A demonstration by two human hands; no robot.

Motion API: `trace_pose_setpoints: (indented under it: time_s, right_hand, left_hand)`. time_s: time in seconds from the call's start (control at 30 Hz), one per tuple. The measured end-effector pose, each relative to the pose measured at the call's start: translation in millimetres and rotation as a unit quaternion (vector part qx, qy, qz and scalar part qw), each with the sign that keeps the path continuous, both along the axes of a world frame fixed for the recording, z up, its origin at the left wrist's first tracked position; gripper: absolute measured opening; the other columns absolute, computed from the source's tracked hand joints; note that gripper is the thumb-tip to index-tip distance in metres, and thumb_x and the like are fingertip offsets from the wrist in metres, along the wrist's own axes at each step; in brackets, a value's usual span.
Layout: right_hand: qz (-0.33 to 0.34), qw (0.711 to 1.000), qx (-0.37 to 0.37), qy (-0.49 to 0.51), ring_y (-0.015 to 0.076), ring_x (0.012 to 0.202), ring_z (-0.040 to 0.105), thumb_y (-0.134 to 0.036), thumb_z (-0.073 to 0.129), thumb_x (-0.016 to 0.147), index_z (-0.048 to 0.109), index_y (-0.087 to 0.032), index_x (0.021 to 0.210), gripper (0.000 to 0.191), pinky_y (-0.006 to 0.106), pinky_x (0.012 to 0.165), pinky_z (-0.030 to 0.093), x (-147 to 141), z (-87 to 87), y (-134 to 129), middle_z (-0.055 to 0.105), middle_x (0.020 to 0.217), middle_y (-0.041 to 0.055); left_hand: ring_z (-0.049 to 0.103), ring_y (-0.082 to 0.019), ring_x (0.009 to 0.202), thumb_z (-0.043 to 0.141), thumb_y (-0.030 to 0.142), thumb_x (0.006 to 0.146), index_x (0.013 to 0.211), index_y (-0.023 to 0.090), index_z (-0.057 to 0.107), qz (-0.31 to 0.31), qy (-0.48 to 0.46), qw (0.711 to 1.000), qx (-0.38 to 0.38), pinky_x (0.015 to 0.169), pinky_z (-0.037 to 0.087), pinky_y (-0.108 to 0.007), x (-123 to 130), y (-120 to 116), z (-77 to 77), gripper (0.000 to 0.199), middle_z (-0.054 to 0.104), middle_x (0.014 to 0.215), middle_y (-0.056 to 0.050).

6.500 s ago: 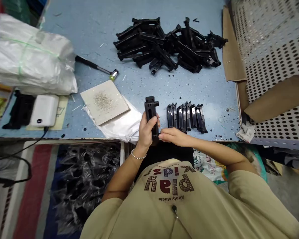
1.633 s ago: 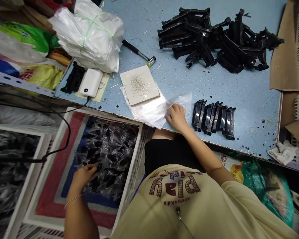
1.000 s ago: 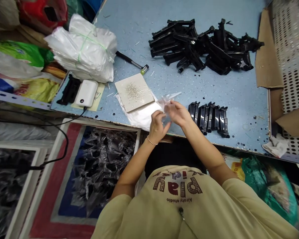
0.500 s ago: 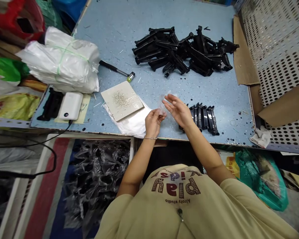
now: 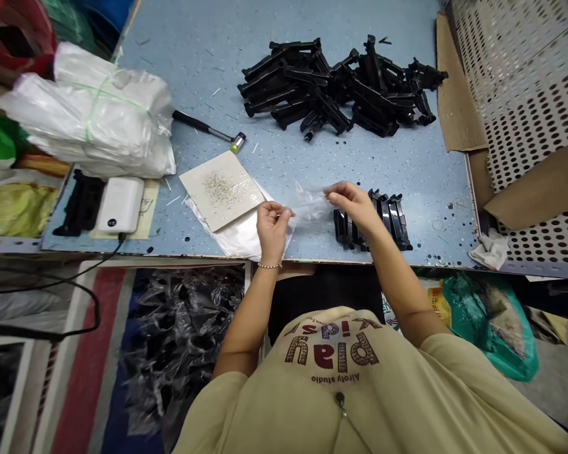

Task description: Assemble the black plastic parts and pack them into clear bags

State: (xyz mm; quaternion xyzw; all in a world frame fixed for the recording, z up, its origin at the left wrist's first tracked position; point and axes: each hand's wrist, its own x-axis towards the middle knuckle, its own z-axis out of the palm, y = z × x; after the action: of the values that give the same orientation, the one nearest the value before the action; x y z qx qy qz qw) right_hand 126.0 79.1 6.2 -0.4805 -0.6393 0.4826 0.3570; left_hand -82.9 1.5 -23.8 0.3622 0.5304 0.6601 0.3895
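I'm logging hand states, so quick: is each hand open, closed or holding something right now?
Left hand: closed, pinching one side of a clear plastic bag.
Right hand: closed, pinching the bag's other side.

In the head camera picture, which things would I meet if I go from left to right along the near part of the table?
Black plastic part → white device with a cable → square board → left hand → clear plastic bag → right hand → crumpled whitish cloth.
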Motion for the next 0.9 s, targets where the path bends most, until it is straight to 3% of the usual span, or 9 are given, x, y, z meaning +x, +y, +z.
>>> trace_pose_setpoints:
  time_s: [0.07, 0.13, 0.27, 0.43, 0.57, 0.67, 0.73, 0.83, 0.9]
  right_hand:
    - [-0.005, 0.986, 0.074, -0.150, 0.0268, 0.107, 0.067, -0.036, 0.054, 0.102, 0.069, -0.019, 0.118, 0.027, 0.043, 0.094, 0.053, 21, 4.8, 2, 0.072, 0.116, 0.0118]
    - [0.033, 0.937, 0.152, -0.314, 0.0317, 0.126, 0.062, -0.017, 0.041, 0.103, 0.067, -0.017, 0.127, 0.036, 0.049, 0.104, 0.049, 36, 6.9, 2, 0.067, 0.135, 0.0180]
    - [0.248, 0.807, 0.250, -0.473, 0.0333, 0.152, 0.041, -0.003, 0.037, 0.099, 0.064, -0.020, 0.138, 0.050, 0.052, 0.113, 0.043, 41, 6.8, 12, 0.050, 0.162, 0.0144]
    - [0.297, 0.740, 0.222, -0.561, 0.0347, 0.127, 0.064, -0.007, 0.039, 0.099, 0.068, -0.013, 0.129, 0.042, 0.047, 0.097, 0.052, 31, 11.3, 61, 0.054, 0.157, 0.0199]
    - [0.225, 0.758, 0.173, -0.588, 0.0371, 0.123, 0.063, -0.014, 0.051, 0.093, 0.058, -0.008, 0.141, 0.049, 0.046, 0.095, 0.053, 31, 8.9, 89, 0.057, 0.150, 0.0247]
    - [0.202, 0.786, 0.146, -0.565, 0.0407, 0.129, 0.056, -0.025, 0.066, 0.085, 0.042, -0.007, 0.154, 0.076, 0.050, 0.101, 0.052, 30, 1.7, 93, 0.049, 0.155, 0.0266]
    - [0.157, 0.812, 0.122, -0.548, 0.0422, 0.127, 0.056, -0.030, 0.069, 0.082, 0.045, -0.005, 0.150, 0.076, 0.052, 0.103, 0.050, 30, 0.6, 92, 0.056, 0.144, 0.0279]
    - [0.073, 0.893, 0.061, -0.440, 0.0386, 0.112, 0.062, -0.035, 0.072, 0.080, 0.059, -0.009, 0.130, 0.057, 0.052, 0.097, 0.053, 41, 11.3, 81, 0.066, 0.121, 0.0224]
    - [0.053, 0.966, -0.027, -0.251, 0.0304, 0.098, 0.067, -0.043, 0.071, 0.083, 0.064, -0.014, 0.118, 0.046, 0.046, 0.091, 0.057, 53, 23.7, 61, 0.069, 0.109, 0.0154]
  left_hand:
    - [0.070, -0.012, 0.082, 0.072, 0.020, 0.090, 0.098, 0.023, 0.052, 0.040, 0.065, 0.996, 0.056, 0.080, 0.057, -0.026, -6, 4, -0.4, 0.022, 0.064, 0.088, 0.001]
    - [0.068, -0.011, 0.081, 0.064, 0.015, 0.093, 0.093, 0.023, 0.051, 0.042, 0.138, 0.985, 0.097, 0.075, 0.057, -0.026, -11, 8, -0.6, 0.015, 0.065, 0.093, 0.000]
    - [0.069, -0.016, 0.095, 0.055, 0.004, 0.090, 0.081, 0.020, 0.061, 0.004, 0.315, 0.937, 0.151, 0.084, 0.058, -0.031, -21, 18, 3.1, 0.020, 0.067, 0.100, -0.004]
    - [0.070, -0.016, 0.096, 0.055, 0.004, 0.091, 0.096, 0.019, 0.075, 0.017, 0.373, 0.923, 0.092, 0.085, 0.059, -0.031, -31, 19, 10.6, 0.025, 0.071, 0.100, -0.004]
    - [0.067, -0.013, 0.084, 0.066, 0.007, 0.087, 0.102, 0.018, 0.076, 0.037, 0.356, 0.932, 0.052, 0.076, 0.058, -0.027, -37, 13, 7.9, 0.021, 0.070, 0.098, -0.004]
    - [0.067, -0.013, 0.085, 0.066, 0.003, 0.085, 0.107, 0.019, 0.076, 0.022, 0.350, 0.936, 0.041, 0.079, 0.058, -0.027, -37, 12, 2.6, 0.028, 0.068, 0.099, -0.004]
    - [0.066, -0.013, 0.084, 0.065, 0.003, 0.086, 0.112, 0.019, 0.075, 0.004, 0.346, 0.938, 0.026, 0.077, 0.058, -0.027, -32, 15, -0.8, 0.033, 0.066, 0.104, -0.004]
    - [0.061, -0.010, 0.076, 0.064, 0.003, 0.087, 0.122, 0.021, 0.072, -0.036, 0.341, 0.939, -0.006, 0.071, 0.058, -0.026, -21, 20, -5.1, 0.040, 0.064, 0.113, -0.006]
    - [0.059, -0.009, 0.073, 0.066, 0.006, 0.088, 0.128, 0.022, 0.070, -0.064, 0.338, 0.939, -0.012, 0.070, 0.057, -0.027, -12, 23, -8.5, 0.043, 0.064, 0.117, -0.007]
